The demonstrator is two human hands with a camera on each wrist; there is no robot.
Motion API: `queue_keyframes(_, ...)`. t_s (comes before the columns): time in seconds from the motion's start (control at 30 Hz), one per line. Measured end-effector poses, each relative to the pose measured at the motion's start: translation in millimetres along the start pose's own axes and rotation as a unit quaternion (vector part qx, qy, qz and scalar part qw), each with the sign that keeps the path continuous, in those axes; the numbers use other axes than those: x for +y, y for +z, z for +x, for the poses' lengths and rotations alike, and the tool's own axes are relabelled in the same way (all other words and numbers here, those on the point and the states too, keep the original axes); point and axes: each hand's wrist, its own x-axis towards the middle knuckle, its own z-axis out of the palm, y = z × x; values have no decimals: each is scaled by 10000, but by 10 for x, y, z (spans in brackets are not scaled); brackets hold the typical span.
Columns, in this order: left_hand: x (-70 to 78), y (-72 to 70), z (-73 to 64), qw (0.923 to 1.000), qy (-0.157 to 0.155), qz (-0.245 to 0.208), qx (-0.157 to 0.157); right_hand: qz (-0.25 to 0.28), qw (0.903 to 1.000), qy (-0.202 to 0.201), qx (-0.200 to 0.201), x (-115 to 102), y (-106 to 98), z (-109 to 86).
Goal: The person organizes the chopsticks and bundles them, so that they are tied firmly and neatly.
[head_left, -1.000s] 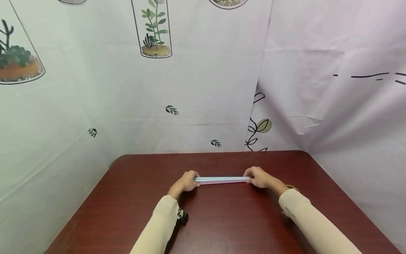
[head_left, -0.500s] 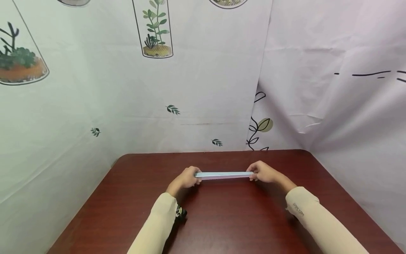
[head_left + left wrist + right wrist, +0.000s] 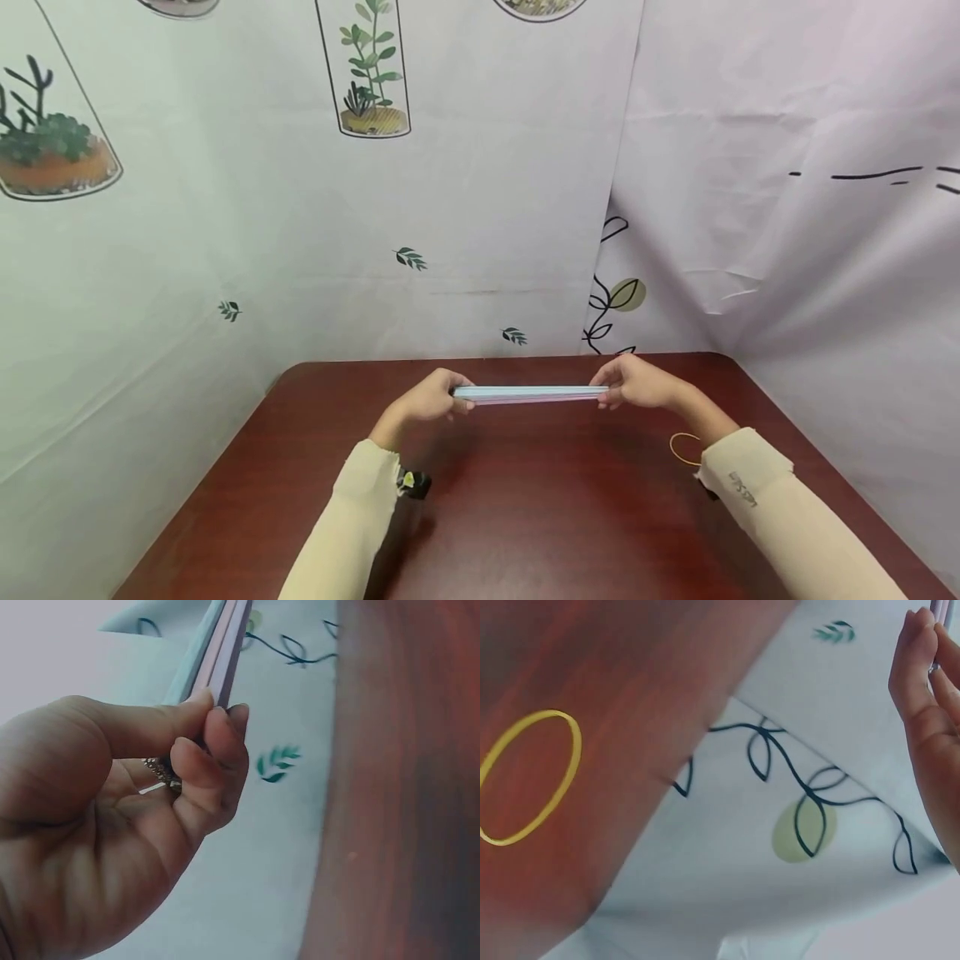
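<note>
Both hands hold a bundle of long, slim pastel sticks (image 3: pixel 532 394) level above the table, one end in each hand. Light blue, pink and lavender sticks (image 3: pixel 212 652) lie side by side in the left wrist view. My left hand (image 3: pixel 433 395) pinches the left end between thumb and curled fingers, which hide the tip. At the other end, my right hand (image 3: pixel 636 382) grips the sticks with thumb and fingertips. Only part of this hand (image 3: pixel 930 712) shows at the right edge of the right wrist view, with a short piece of the bundle above.
A thin yellow loop (image 3: pixel 684 448), like a rubber band, lies on the dark red table (image 3: pixel 540 517) near the right forearm. Behind the table hangs a white, plant-printed cloth (image 3: pixel 480 208). A dark device (image 3: pixel 414 483) is strapped at the left wrist.
Both hands have raised the bundle and moved it slightly farther from the body, keeping hold of both ends. The yellow loop, partly hidden by the right arm before, now shows more fully.
</note>
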Motion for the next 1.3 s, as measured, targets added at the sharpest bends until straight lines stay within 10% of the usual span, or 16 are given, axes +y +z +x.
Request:
queue_keyframes(0.43,207,-91,-15,9949,-491,-547,692,106,9997,-133,167,-177,-129,-46)
queue_keyframes(0.83,311,-72,91,9845,-393,-1220,1200,-703,9890,-298,1266,-264,-122,-19)
queue_keyframes(1.3,516,-148,117,9786,-343,-1291,1568,-2909,9086,-1571,2552,-372,30,55)
